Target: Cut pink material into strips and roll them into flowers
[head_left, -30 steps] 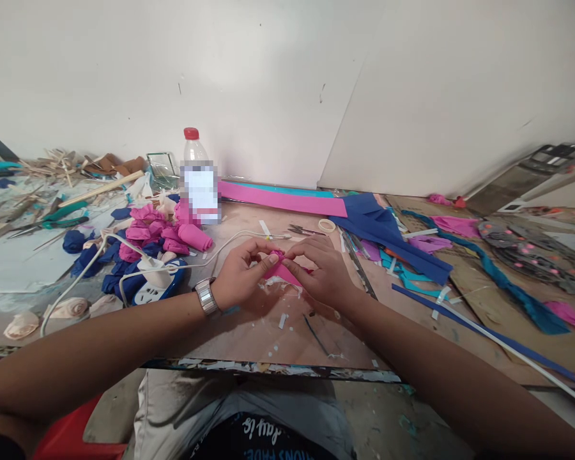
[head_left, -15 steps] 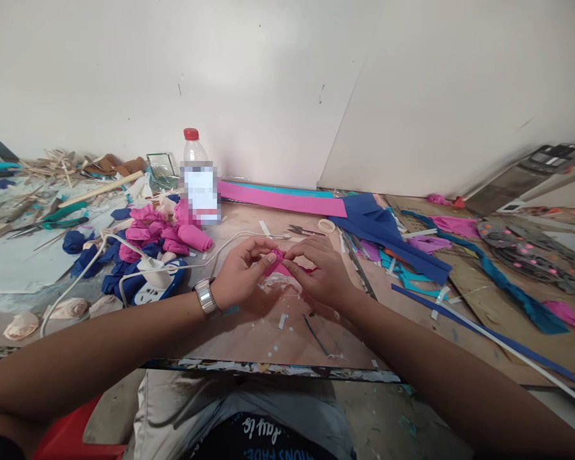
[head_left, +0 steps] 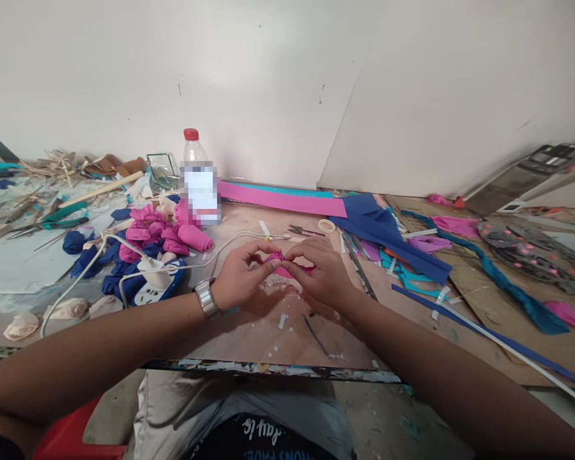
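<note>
Between my two hands is a small rolled piece of pink crepe paper, low over the table. My left hand pinches it from the left with thumb and fingers. From the right, my right hand closes on the same roll, its thumb close to the left thumb. More pink paper shows beneath and between the hands, partly hidden by the fingers. Beyond them lie scissors and a cream tape ring.
Left of my hands are pink and blue paper rolls, a white and blue power strip with a cable, and a red-capped bottle. Pliers lie farther left. Blue paper and a long pink strip lie behind.
My fingertips have shifted slightly around the pink roll, and the thumbs now sit a little lower and closer together. Everything else on the table stays in place.
</note>
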Action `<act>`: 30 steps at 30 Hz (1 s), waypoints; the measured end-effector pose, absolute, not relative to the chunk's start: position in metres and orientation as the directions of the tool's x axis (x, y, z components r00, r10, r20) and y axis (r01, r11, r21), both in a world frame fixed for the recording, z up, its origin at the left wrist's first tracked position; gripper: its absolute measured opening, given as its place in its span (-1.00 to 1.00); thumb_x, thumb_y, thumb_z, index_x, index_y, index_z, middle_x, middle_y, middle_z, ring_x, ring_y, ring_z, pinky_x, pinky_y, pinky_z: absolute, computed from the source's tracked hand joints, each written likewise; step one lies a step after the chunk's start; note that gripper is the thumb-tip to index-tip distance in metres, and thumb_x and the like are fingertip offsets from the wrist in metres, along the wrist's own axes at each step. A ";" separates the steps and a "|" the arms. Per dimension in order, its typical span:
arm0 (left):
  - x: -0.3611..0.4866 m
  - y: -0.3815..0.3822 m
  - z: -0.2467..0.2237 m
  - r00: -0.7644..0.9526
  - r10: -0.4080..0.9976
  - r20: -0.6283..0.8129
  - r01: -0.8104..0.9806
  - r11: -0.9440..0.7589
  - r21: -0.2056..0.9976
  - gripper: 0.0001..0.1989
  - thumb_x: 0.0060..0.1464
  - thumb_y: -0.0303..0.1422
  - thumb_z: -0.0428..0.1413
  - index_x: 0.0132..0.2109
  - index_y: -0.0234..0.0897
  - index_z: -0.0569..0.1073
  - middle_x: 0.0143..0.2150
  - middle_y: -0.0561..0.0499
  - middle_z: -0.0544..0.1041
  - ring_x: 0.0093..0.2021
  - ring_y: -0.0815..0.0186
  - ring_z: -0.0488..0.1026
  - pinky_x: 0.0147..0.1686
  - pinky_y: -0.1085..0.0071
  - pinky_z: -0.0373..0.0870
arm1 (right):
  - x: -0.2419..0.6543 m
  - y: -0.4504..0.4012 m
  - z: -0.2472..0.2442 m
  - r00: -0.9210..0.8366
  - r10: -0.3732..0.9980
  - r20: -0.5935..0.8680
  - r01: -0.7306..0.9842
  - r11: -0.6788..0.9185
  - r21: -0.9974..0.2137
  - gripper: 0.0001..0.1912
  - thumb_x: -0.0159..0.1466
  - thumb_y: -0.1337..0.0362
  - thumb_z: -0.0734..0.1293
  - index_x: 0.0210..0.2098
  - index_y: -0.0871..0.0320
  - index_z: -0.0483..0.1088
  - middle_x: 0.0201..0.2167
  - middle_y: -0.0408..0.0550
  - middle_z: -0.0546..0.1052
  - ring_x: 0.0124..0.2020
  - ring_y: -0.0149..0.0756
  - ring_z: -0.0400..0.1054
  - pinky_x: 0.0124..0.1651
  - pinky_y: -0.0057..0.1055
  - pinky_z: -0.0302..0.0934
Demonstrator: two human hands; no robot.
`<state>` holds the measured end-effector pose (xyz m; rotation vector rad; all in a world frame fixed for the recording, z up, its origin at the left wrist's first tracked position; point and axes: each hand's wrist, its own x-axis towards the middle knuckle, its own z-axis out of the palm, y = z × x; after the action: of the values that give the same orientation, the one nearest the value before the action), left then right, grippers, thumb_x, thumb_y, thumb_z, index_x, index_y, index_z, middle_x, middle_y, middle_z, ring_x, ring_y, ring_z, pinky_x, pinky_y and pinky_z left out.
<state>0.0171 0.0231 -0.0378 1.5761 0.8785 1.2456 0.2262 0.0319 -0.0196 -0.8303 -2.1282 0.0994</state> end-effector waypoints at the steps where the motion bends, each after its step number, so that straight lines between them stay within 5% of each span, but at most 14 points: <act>1: 0.017 0.023 -0.038 0.225 0.921 0.317 -0.008 -0.324 0.946 -0.73 0.22 -0.14 0.31 -0.06 -0.22 0.64 -0.04 -0.11 0.68 -0.11 0.19 0.57 -0.11 0.27 0.49 | 0.226 0.032 -0.019 -0.438 0.593 0.676 0.530 0.778 -0.338 -0.86 0.43 0.17 0.43 -0.27 0.04 0.50 -0.31 -0.11 0.67 -0.22 -0.17 0.53 -0.04 -0.17 0.28; 13: 0.020 0.022 -0.039 0.205 0.935 0.289 -0.097 -0.274 0.957 -0.64 0.19 -0.09 0.33 -0.04 -0.27 0.57 -0.19 -0.06 0.64 -0.25 0.29 0.54 -0.25 0.38 0.44 | 0.226 0.031 -0.017 -0.431 0.564 0.704 0.544 0.785 -0.296 -0.85 0.42 0.20 0.44 -0.30 0.05 0.48 -0.35 -0.12 0.64 -0.25 -0.19 0.50 -0.03 -0.17 0.26; 20: 0.019 0.024 -0.039 0.225 0.928 0.297 -0.082 -0.286 0.955 -0.68 0.19 -0.12 0.33 -0.07 -0.27 0.62 -0.11 -0.12 0.68 -0.13 0.21 0.60 -0.11 0.30 0.50 | 0.227 0.032 -0.018 -0.421 0.584 0.694 0.548 0.773 -0.319 -0.82 0.43 0.18 0.43 -0.31 0.05 0.46 -0.35 -0.12 0.63 -0.25 -0.19 0.50 -0.02 -0.16 0.25; 30: 0.019 0.022 -0.039 0.214 0.937 0.275 -0.128 -0.252 0.959 -0.63 0.19 -0.11 0.34 -0.01 -0.28 0.58 -0.14 -0.11 0.68 -0.17 0.25 0.59 -0.20 0.37 0.48 | 0.226 0.032 -0.018 -0.427 0.564 0.707 0.527 0.790 -0.313 -0.86 0.43 0.18 0.44 -0.26 0.06 0.49 -0.31 -0.11 0.65 -0.22 -0.19 0.51 -0.02 -0.18 0.26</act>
<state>0.0192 0.0223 -0.0394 1.4270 0.8248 1.2669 0.2264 0.0324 -0.0181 -0.8075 -2.1099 0.0547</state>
